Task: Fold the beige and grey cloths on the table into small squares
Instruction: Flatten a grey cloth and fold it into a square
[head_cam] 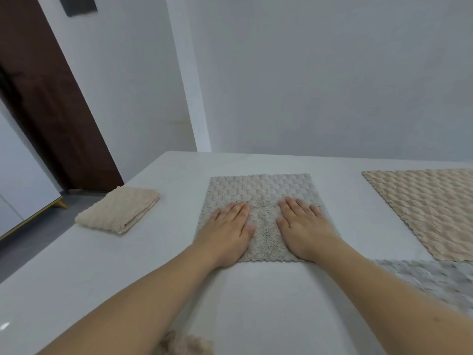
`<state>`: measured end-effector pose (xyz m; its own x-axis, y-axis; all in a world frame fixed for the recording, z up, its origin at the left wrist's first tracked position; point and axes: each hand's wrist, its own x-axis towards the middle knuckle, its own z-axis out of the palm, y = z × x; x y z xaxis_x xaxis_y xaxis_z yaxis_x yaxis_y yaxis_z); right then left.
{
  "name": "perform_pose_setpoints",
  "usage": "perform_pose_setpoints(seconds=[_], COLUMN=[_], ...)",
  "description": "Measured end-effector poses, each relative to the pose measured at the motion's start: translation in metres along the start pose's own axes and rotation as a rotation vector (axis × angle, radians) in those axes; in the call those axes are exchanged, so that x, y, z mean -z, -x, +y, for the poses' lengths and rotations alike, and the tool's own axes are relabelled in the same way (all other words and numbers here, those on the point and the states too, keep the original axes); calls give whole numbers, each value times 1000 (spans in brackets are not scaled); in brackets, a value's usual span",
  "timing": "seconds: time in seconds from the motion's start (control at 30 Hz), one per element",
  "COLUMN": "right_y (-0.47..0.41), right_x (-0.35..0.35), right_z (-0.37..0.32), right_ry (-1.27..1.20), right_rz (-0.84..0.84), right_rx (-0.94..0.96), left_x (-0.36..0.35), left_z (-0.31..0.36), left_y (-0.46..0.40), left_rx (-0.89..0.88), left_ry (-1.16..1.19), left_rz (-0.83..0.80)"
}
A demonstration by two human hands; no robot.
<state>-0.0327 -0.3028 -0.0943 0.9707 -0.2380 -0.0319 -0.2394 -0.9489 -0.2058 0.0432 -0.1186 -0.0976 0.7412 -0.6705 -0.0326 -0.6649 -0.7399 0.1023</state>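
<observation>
White glossy counter (256,303) stands against pale grey walls; a dark brown door (46,98) is at left. Grey-beige textured cloth (261,188) lies flat at counter centre. Left hand (227,226) and right hand (304,226) press on it, fingers straight, palms down. Folded beige cloth (117,211) sits left; unfolded beige cloth (430,211) right; grey cloth (435,280) near right.

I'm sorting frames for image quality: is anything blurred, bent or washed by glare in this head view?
Head view: light is soft and even, with only faint shadows under the left hand and right hand. The grey cloth at the right edge is smeared with blur, while the cloth under the hands is sharp. Wide-angle distortion tilts the walls and door. A small glare spot sits on the table at lower left.
</observation>
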Motion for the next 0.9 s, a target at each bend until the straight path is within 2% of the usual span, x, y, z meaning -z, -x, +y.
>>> perform_pose_setpoints(seconds=[0.27, 0.33, 0.43, 0.53, 0.7, 0.9], right_y=[10, -4, -44, -85, -117, -119], right_x=[11, 19, 32, 33, 3, 2], right_z=[27, 27, 19, 6, 12, 12], right_ry=[20, 30, 50, 29, 63, 72], right_rz=[-58, -25, 65, 72, 15, 4], right_rx=[-95, -77, 10, 86, 44, 26], left_x=[11, 21, 41, 44, 8, 6], left_z=[-32, -32, -26, -16, -17, -18], left_y=[11, -4, -47, -91, -122, -126], left_rx=[-20, -50, -48, -31, 38, 52], left_ry=[-14, 7, 159, 243, 73, 25], left_rz=[-72, -22, 116, 171, 44, 13])
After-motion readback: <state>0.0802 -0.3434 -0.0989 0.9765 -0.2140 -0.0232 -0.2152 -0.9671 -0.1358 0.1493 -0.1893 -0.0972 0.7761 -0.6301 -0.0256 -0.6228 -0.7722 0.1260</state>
